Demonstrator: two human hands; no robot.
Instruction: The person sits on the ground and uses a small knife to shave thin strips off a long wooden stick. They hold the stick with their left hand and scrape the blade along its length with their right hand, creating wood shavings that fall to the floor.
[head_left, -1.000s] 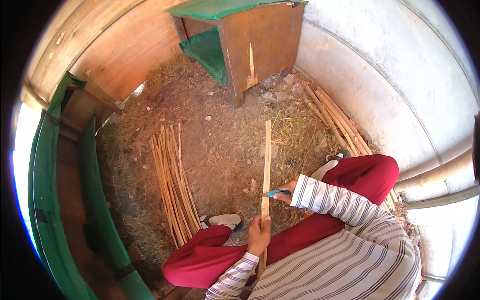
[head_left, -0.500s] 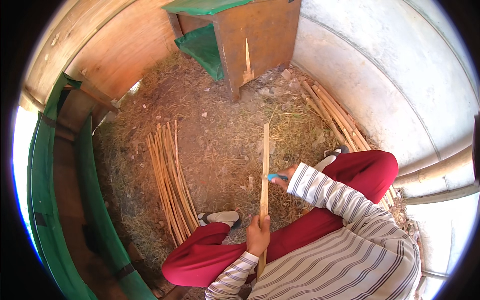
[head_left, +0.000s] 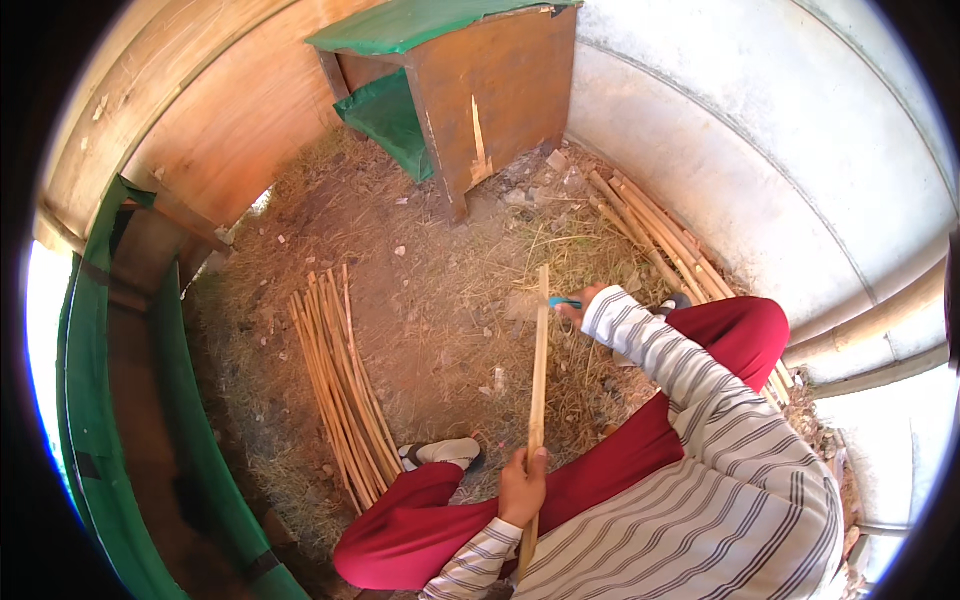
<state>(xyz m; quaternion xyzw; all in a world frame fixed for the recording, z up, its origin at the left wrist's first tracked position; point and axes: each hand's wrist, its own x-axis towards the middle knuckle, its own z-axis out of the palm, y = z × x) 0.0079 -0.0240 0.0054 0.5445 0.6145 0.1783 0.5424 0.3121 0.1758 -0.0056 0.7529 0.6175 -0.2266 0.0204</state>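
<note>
A long, flat strip of pale split bamboo (head_left: 540, 385) points away from me, its lower end by my lap. My left hand (head_left: 523, 488) is closed around its lower part. My right hand (head_left: 582, 308) grips a small blue hand tool (head_left: 561, 302). That tool meets the strip close to its far tip; its working edge is too small to make out.
Several bamboo strips (head_left: 345, 395) lie piled on the dirt floor at left. More bamboo poles (head_left: 655, 235) lie along the pale wall at right. A brown wooden cabinet (head_left: 500, 100) stands ahead, and a green-covered bench (head_left: 205, 420) lines the left. My red-trousered legs (head_left: 420, 530) are folded.
My right hand and the blue tool have slid away from me along the strip, from its middle to near its far tip. My left hand keeps its hold on the lower part.
</note>
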